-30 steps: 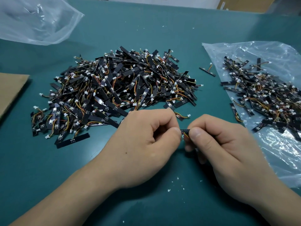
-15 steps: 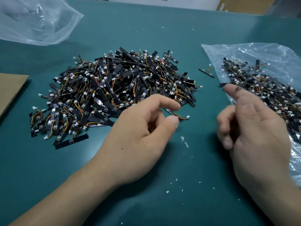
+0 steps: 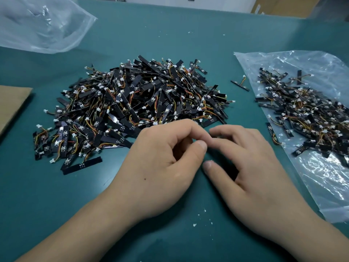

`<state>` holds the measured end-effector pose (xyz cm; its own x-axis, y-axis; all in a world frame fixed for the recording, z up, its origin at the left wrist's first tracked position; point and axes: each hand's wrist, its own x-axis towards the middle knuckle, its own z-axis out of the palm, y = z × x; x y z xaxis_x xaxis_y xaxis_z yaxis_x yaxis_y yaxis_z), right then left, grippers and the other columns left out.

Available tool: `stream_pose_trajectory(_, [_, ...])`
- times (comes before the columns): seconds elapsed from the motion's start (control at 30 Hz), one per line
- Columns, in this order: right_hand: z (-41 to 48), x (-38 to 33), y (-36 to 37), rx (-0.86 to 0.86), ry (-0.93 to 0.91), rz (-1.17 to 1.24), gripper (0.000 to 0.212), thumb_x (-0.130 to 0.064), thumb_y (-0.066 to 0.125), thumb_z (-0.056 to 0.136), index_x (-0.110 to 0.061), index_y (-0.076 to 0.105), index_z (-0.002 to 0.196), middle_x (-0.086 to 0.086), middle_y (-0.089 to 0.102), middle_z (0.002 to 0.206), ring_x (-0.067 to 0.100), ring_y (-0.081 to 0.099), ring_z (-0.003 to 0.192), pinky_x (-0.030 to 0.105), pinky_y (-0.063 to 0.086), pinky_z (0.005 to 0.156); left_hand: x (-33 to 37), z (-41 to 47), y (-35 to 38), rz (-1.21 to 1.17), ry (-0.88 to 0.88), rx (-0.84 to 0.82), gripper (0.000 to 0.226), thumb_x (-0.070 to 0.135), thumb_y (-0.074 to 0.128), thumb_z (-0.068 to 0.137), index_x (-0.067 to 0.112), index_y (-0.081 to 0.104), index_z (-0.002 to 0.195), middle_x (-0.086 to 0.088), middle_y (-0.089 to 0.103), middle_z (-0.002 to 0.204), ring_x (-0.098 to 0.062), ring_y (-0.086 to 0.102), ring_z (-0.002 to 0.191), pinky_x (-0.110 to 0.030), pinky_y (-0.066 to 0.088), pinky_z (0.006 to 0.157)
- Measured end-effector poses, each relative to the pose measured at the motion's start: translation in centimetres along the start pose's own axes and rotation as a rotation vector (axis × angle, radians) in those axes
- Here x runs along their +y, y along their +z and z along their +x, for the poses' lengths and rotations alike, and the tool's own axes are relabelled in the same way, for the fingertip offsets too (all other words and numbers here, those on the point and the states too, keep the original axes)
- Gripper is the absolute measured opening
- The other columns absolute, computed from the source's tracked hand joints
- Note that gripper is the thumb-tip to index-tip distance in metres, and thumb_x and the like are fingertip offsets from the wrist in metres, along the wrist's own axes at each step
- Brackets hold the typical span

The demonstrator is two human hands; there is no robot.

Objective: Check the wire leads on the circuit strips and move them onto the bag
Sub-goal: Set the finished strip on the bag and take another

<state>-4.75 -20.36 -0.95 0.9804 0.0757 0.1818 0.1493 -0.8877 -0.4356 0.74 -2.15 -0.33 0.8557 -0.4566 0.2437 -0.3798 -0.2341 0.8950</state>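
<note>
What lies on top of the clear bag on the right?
A loose heap of black circuit strips with wire leads lies on the bag. The heap covers the plastic beneath, so anything under it cannot be seen.

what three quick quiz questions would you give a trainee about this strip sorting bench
1. True or false: the bigger pile of circuit strips lies on the bag.
2. Where does the lone strip lie? A. on top of the bigger pile. B. on the green table, between the bigger pile and the bag. C. in the middle of the bag.
3. Fill in: the bag with the smaller pile on it lies on the person's ___ side.
Key: 1 false, it lies on the table; 2 B; 3 right.
</note>
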Motion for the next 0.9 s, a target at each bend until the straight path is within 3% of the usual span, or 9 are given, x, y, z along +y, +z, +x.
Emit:
stream_pose_trajectory(0.13, [-0.08,0.28,0.14,0.052,-0.014,0.042,0.032,-0.036,0.054,0.097,-0.027,0.07,0.124,-0.019,0.059,0.124,0.011,0.052,0.117,0.038,0.043,0.102,-0.05,-0.04,-0.01,0.014,-0.013,0.026,0.013,0.024,0.059,0.092,0.029,0.071,0.09,0.007,0.055,0.06,-0.005,0.048,0.051,-0.018,0.039,0.051])
stream_pose_trajectory(0.27, [-0.1,0.44,0.26,0.156,0.002,0.127,0.022,-0.024,0.066,0.09,-0.026,0.076,0.11,-0.022,0.066,0.113,0.005,0.059,0.109,0.015,0.04,0.099,0.0,0.02,-0.15,0.058,-0.029,0.093,0.013,0.025,0.059,0.091,0.031,0.07,0.089,0.013,0.062,0.069,-0.01,0.055,0.055,-0.015,0.041,0.053])
stream_pose_trajectory(0.4, [-0.15,0.54,-0.02,0.268,0.074,0.282,0.021,-0.013,0.082,0.087,-0.033,0.076,0.09,-0.023,0.071,0.096,0.004,0.067,0.093,0.006,0.043,0.08,-0.05,0.13,-0.1,0.114,-0.06,0.093,0.017,0.025,0.063,0.089,0.034,0.07,0.102,0.021,0.062,0.087,-0.013,0.057,0.058,-0.009,0.039,0.057])
stream_pose_trajectory(0.53, [-0.36,0.5,-0.03,0.315,0.138,0.4,0.024,-0.014,0.082,0.086,-0.036,0.072,0.086,-0.013,0.069,0.077,0.011,0.058,0.059,0.009,0.042,0.055,-0.02,0.12,0.04,0.096,-0.067,0.031,0.02,0.035,0.062,0.088,0.037,0.067,0.107,0.025,0.067,0.097,-0.015,0.055,0.053,-0.014,0.043,0.053])
stream_pose_trajectory(0.6, [-0.31,0.26,-0.15,0.286,0.096,0.409,0.026,-0.011,0.082,0.085,-0.034,0.071,0.085,-0.011,0.07,0.08,0.013,0.058,0.06,0.012,0.043,0.055,-0.19,0.22,0.01,0.051,-0.075,0.048,0.018,0.04,0.062,0.089,0.037,0.067,0.106,0.022,0.07,0.098,-0.016,0.058,0.055,-0.021,0.048,0.055])
stream_pose_trajectory(0.7, [-0.09,-0.11,-0.4,0.22,-0.025,0.366,0.026,-0.006,0.078,0.082,-0.031,0.07,0.084,-0.012,0.071,0.09,0.01,0.066,0.077,0.016,0.048,0.068,-0.66,0.45,-0.07,-0.031,-0.105,0.097,0.015,0.038,0.066,0.089,0.035,0.067,0.104,0.014,0.073,0.094,-0.018,0.063,0.061,-0.029,0.054,0.06])
stream_pose_trajectory(0.8, [0.06,-0.12,-0.43,0.194,-0.101,0.333,0.027,0.001,0.073,0.076,-0.026,0.07,0.08,-0.013,0.07,0.091,0.012,0.07,0.089,0.021,0.05,0.077,-0.95,0.59,-0.19,-0.014,-0.101,0.112,0.011,0.026,0.073,0.089,0.032,0.069,0.096,0.013,0.073,0.088,-0.015,0.061,0.059,-0.024,0.049,0.059])
stream_pose_trajectory(0.9, [0.07,0.08,-0.37,0.249,-0.066,0.331,0.032,0.006,0.074,0.077,-0.025,0.069,0.078,-0.013,0.07,0.091,0.012,0.069,0.089,0.018,0.048,0.075,-0.84,0.52,-0.16,0.025,-0.098,0.103,0.007,0.027,0.074,0.089,0.032,0.07,0.093,0.016,0.072,0.084,-0.014,0.06,0.056,-0.019,0.047,0.056])
